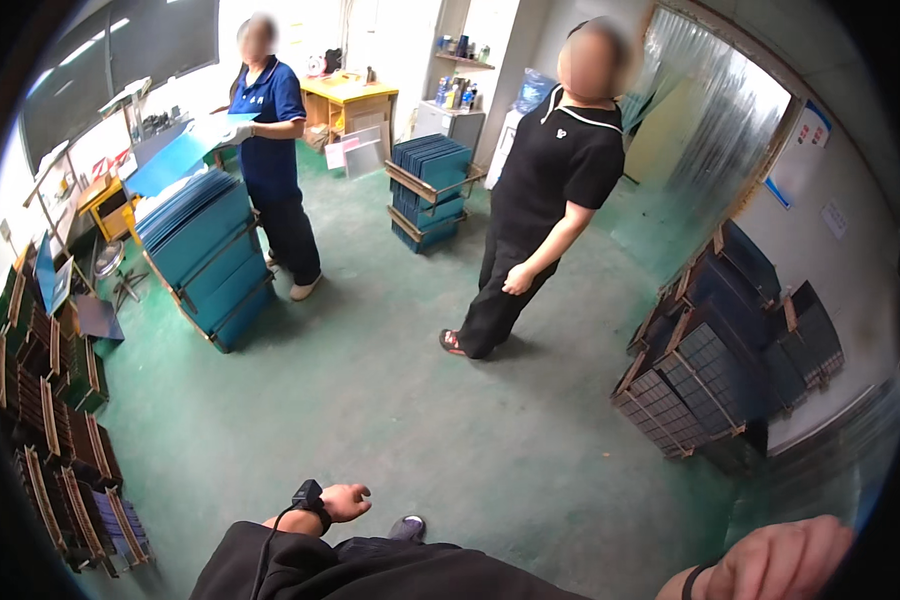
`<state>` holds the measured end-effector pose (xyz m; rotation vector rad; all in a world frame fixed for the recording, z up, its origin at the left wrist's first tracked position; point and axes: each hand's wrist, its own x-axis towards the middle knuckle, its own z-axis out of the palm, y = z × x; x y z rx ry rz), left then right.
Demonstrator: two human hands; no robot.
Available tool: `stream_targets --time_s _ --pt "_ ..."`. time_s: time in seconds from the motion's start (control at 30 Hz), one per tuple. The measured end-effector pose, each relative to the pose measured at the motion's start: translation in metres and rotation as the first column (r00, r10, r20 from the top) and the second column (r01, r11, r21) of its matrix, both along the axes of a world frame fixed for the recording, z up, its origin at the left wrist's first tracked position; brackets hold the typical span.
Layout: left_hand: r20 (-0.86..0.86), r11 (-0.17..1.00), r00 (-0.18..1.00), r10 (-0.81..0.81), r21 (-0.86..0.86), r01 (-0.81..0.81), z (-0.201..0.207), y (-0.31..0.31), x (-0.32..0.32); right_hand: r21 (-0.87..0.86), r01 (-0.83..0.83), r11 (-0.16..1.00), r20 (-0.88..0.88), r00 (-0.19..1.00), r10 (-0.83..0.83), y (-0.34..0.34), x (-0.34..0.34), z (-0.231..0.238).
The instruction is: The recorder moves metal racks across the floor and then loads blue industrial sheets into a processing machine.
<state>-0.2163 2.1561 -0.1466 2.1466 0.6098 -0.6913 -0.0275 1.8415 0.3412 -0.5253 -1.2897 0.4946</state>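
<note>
My left hand [348, 502] hangs low in front of me over the green floor, holding nothing, its fingers loosely bent and apart. A small black device [308, 494] with a cable is strapped on that wrist. At the lower right my right hand [785, 560] has its fingers curled closed, with a dark band on the wrist. What lies inside those fingers is hidden. Right beside that hand is a see-through plastic curtain [820, 485]. The tip of one shoe [408, 528] shows below my left hand.
A person [270, 140] in a blue shirt and gloves holds a blue sheet [185, 160] over a rack of blue panels [205, 265]. Another person [550, 180] in black stands midway. A smaller panel rack [430, 190], dark racks [730, 350] and stacked frames [60, 430] stand around.
</note>
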Motion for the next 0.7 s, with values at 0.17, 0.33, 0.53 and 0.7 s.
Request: stream_targets --time_s 0.17,0.33,0.53,0.7 --pt "0.066 0.989 0.991 -0.12 0.092 0.113 -0.018 -0.001 0.017 -0.054 0.127 0.99 -0.061 0.99 -0.13 -0.013 -0.022 -0.035" --pt "0.113 0.989 0.983 -0.147 0.047 0.142 -0.014 -0.008 0.048 -0.355 0.269 0.895 -0.23 0.903 -0.362 -0.017 -0.038 -0.083" --pt "0.247 0.99 0.965 -0.09 -0.082 0.113 0.017 -0.029 0.063 -0.593 0.157 0.789 -0.369 0.819 -0.44 -0.016 -0.027 -0.164" --pt "0.686 0.911 0.72 0.103 -0.355 0.208 0.111 -0.081 0.096 -0.671 0.036 0.74 -0.49 0.728 -0.48 -0.015 -0.021 -0.227"
